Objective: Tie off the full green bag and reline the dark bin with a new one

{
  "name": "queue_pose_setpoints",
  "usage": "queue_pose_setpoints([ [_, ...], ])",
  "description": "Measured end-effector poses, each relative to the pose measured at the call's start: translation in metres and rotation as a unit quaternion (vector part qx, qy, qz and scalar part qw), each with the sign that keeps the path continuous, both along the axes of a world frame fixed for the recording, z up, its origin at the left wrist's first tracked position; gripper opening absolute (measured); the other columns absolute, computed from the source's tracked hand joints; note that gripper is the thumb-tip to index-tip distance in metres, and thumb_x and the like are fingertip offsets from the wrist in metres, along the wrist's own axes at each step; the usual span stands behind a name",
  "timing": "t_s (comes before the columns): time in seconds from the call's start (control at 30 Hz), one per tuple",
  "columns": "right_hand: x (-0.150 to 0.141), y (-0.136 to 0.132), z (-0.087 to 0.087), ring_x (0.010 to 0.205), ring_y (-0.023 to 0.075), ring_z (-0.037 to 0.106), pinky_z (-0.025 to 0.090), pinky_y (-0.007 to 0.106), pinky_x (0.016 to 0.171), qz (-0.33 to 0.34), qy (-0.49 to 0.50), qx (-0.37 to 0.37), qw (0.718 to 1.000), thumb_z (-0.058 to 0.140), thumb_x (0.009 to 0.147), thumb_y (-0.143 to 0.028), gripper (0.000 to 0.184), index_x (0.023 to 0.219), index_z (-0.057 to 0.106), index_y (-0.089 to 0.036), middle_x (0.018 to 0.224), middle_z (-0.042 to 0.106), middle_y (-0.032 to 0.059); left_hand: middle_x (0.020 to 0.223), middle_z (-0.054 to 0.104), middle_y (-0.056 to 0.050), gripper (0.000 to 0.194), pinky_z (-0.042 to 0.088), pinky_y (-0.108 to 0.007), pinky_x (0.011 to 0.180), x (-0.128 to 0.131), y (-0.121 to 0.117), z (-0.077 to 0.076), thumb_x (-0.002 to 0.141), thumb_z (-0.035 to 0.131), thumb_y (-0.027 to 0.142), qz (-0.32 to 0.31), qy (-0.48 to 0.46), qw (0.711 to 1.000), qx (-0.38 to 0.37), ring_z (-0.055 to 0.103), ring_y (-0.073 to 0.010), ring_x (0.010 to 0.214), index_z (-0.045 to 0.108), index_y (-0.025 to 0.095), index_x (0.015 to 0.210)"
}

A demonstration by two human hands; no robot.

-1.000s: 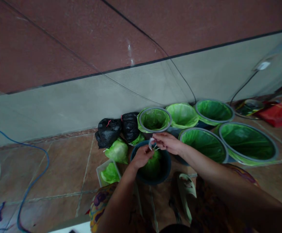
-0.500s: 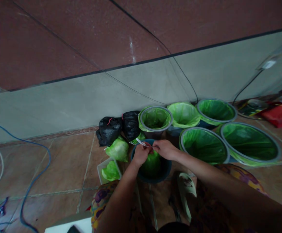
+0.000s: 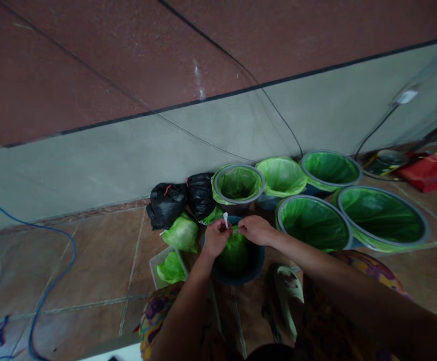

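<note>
A green plastic bag (image 3: 236, 256), gathered at its top, sits inside a dark blue bin (image 3: 256, 273) on the floor between my feet. My left hand (image 3: 217, 236) pinches a white drawstring (image 3: 226, 218) at the bag's neck, and a loose end sticks up above the fingers. Close beside it, my right hand (image 3: 255, 229) is closed at the other side of the neck, with a thin white strand of the drawstring running between both hands. Its fingertips are partly hidden.
Bins with green liners stand along the wall, one being a front right bin (image 3: 384, 249). Black tied bags (image 3: 168, 206) and a green tied bag (image 3: 182, 233) lie left, near a white tub (image 3: 154, 271). A blue hose (image 3: 39, 306) crosses the tiles; a red dustpan-like object (image 3: 423, 175) lies right.
My hands have drawn slightly apart, showing the strand between them. The drawstring's loose end now points upward instead of left. The view has shifted a little.
</note>
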State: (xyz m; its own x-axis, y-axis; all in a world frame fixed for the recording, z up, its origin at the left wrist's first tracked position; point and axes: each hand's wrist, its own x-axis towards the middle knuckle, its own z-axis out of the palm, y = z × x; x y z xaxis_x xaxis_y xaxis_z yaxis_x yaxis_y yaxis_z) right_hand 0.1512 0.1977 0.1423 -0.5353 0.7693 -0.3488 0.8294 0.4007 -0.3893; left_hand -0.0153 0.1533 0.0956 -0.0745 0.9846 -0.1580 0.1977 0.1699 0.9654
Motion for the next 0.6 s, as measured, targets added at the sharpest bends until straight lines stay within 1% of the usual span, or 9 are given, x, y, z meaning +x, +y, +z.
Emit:
queue_pose_setpoints([
  [0.17, -0.002, 0.003, 0.001, 0.094, 0.0219, 0.068, 0.044, 0.028, 0.077, -0.001, 0.026, 0.005, 1.000, 0.048, 0.092, -0.023, 0.028, 0.098, 0.075, -0.020, 0.098, 0.075, 0.0092, 0.071, 0.064, 0.003, 0.016, 0.046, -0.023, 0.067, 0.002, -0.001, -0.002, 0.070, 0.056, 0.007, 0.003, 0.047, 0.998, 0.034, 0.058, -0.0103, 0.065, 0.065, 0.018, 0.077],
  [0.27, -0.005, 0.003, 0.000, 0.089, 0.0198, 0.068, 0.043, 0.026, 0.075, -0.003, 0.058, -0.007, 0.998, 0.045, 0.093, -0.019, 0.029, 0.096, 0.074, -0.017, 0.094, 0.074, 0.0096, 0.075, 0.067, 0.001, 0.020, 0.049, -0.024, 0.071, 0.005, -0.002, -0.004, 0.071, 0.052, 0.006, 0.014, 0.052, 0.997, 0.056, 0.061, -0.0115, 0.069, 0.066, 0.019, 0.079],
  [0.37, -0.008, 0.001, -0.001, 0.068, 0.0147, 0.064, 0.042, 0.023, 0.062, -0.038, 0.109, -0.075, 0.991, 0.044, 0.093, -0.017, 0.028, 0.089, 0.072, -0.015, 0.078, 0.070, 0.0064, 0.079, 0.068, -0.001, 0.017, 0.050, -0.025, 0.072, 0.009, -0.004, -0.004, 0.074, 0.053, 0.010, 0.036, 0.040, 0.996, 0.068, 0.063, -0.0124, 0.072, 0.065, 0.019, 0.081],
  [0.43, -0.010, 0.000, -0.003, 0.055, 0.0114, 0.058, 0.039, 0.022, 0.053, -0.074, 0.167, -0.142, 0.973, 0.043, 0.095, -0.021, 0.029, 0.083, 0.069, -0.015, 0.068, 0.065, 0.0031, 0.076, 0.067, 0.000, 0.012, 0.050, -0.024, 0.068, 0.011, -0.005, -0.003, 0.076, 0.056, 0.015, 0.052, 0.025, 0.997, 0.058, 0.062, -0.0120, 0.068, 0.064, 0.019, 0.084],
  [0.53, -0.010, -0.001, -0.006, 0.049, 0.0089, 0.052, 0.037, 0.019, 0.046, -0.120, 0.253, -0.219, 0.935, 0.048, 0.094, -0.029, 0.030, 0.076, 0.067, -0.014, 0.060, 0.059, 0.0001, 0.068, 0.064, 0.002, 0.007, 0.048, -0.023, 0.059, 0.011, -0.005, -0.001, 0.077, 0.059, 0.021, 0.061, 0.009, 0.997, 0.039, 0.058, -0.0108, 0.059, 0.062, 0.019, 0.083],
  [0.6, -0.008, 0.000, -0.008, 0.049, 0.0082, 0.051, 0.036, 0.018, 0.045, -0.134, 0.272, -0.235, 0.924, 0.053, 0.092, -0.030, 0.029, 0.073, 0.067, -0.013, 0.057, 0.057, -0.0009, 0.064, 0.062, 0.003, 0.004, 0.045, -0.022, 0.056, 0.010, -0.004, -0.001, 0.076, 0.060, 0.021, 0.053, 0.007, 0.998, 0.030, 0.057, -0.0103, 0.056, 0.061, 0.019, 0.078],
])
